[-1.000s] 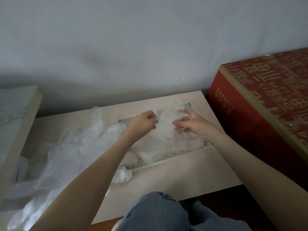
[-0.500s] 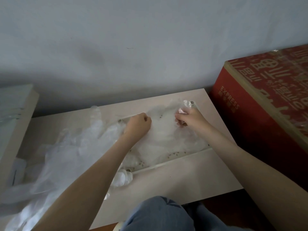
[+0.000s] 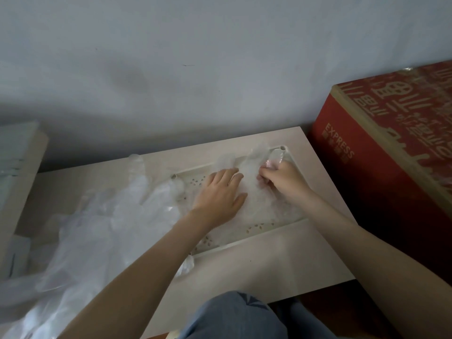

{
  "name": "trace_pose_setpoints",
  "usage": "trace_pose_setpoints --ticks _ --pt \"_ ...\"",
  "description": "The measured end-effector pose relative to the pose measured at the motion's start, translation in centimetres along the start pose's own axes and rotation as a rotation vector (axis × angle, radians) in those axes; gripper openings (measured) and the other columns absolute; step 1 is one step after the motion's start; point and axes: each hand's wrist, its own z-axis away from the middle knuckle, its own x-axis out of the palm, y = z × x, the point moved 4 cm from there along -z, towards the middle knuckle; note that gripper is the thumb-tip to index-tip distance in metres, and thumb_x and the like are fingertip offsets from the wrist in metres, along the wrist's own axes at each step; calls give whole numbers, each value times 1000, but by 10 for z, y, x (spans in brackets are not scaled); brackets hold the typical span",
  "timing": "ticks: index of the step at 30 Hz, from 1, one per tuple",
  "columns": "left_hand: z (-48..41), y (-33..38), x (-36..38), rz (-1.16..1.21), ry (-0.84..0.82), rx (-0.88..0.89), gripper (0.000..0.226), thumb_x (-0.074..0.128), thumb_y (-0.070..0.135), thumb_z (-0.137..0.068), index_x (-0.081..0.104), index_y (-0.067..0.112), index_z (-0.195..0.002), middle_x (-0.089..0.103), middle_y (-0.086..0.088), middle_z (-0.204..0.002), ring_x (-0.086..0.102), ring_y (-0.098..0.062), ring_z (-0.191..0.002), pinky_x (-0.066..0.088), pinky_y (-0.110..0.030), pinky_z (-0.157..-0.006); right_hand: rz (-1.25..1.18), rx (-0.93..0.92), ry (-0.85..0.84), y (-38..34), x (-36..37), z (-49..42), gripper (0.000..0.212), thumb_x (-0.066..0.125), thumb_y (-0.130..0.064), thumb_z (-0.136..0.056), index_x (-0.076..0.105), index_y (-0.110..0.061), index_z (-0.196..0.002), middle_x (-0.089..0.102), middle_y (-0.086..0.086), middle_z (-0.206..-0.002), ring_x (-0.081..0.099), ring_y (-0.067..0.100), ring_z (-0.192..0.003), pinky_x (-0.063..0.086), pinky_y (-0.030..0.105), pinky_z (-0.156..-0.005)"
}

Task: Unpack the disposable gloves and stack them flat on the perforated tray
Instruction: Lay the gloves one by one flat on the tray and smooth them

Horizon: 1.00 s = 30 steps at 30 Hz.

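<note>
Pale wooden counter point(image 3: 269, 265) is occupied by the cream perforated plastic tray point(image 3: 195, 183). Since half a second ago the left hand point(image 3: 220, 195) has been unclenched: its grip is now open, fingers straight, pressed flat on the thin clear disposable glove point(image 3: 259, 206) spread over the tray's middle. The film is still pinched by the curled grip of the right hand point(image 3: 281, 183) at the tray's far right corner. Flattening is judged under way; the loose heap of clear gloves point(image 3: 97, 228) left of the tray is yet to be stacked.

The left hand point(image 3: 220, 195) presses a clear glove point(image 3: 254, 192) flat on the perforated tray point(image 3: 247, 232) while the right hand point(image 3: 281, 179) pinches it.
</note>
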Motion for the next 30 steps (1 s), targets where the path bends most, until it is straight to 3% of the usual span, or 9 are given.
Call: trace_pose_setpoints --ticks 2,5,10,14,17,19,21,26,30 --pt "4 -6 11 -59 -145 -47 71 22 56 -91 33 11 -145 22 -13 -156 21 -28 -143 8 -38 -114 77 -9 16 -1 -2 0 16 57 -8 -81 61 -9 -66 64 4 -65 57 11 -56 43 19 -53" --pt "7 -15 20 -30 -219 -129 75 28 59 -95 6 17 -153 -11 -5 -161 -11 -21 -147 -6 -41 -119 40 5 42 1 -7 -3 14 57 -9 -81 63 -2 -70 62 6 -64 57 12 -52 43 16 -47" --pt "7 -15 23 21 -270 -131 74 24 58 -97 -5 20 -154 -19 -5 -159 -19 -18 -146 -10 -37 -118 20 -78 212 -10 -28 -12 4 57 -12 -81 60 -9 -82 62 1 -75 54 15 -67 42 26 -60" --pt "8 -14 23 21 -298 -149 68 18 56 -99 -7 23 -153 -21 -5 -158 -20 -19 -146 -10 -37 -118 288 -356 465 -29 -49 -4 33 63 -9 -85 52 -3 -116 51 0 -99 49 16 -93 37 22 -79" --pt "6 -10 20 42 -305 -156 60 14 51 -100 -1 27 -154 -19 -6 -159 -15 -21 -147 -7 -38 -119 501 -586 208 -39 -29 10 28 66 -12 -83 57 -7 -108 51 -2 -90 48 18 -87 36 25 -76" --pt "5 -7 19 40 -318 -170 60 14 51 -100 -1 27 -154 -19 -7 -159 -14 -22 -147 -7 -38 -118 647 -502 -148 -29 -7 20 30 70 -24 -83 57 -14 -108 47 -8 -80 46 11 -76 33 25 -69" --pt "5 -8 20 29 -340 -181 63 16 53 -100 -3 25 -153 -20 -7 -159 -15 -23 -147 -8 -39 -118 832 -427 -321 -13 6 27 33 70 -34 -82 55 -18 -107 39 -14 -79 41 7 -76 29 25 -71" --pt "7 -10 23 15 -376 -195 66 20 54 -99 -5 25 -153 -19 -8 -159 -17 -22 -146 -10 -38 -117 989 -392 -270 5 5 28 19 64 -34 -83 51 -20 -87 48 -5 -90 47 19 -94 29 31 -80" --pt "6 -10 21 23 -380 -191 67 20 55 -99 -6 25 -153 -19 -8 -159 -18 -22 -146 -11 -39 -117 931 -315 -241 1 -11 25 28 58 -33 -90 44 -21 -68 49 -9 -71 50 17 -78 30 31 -75"
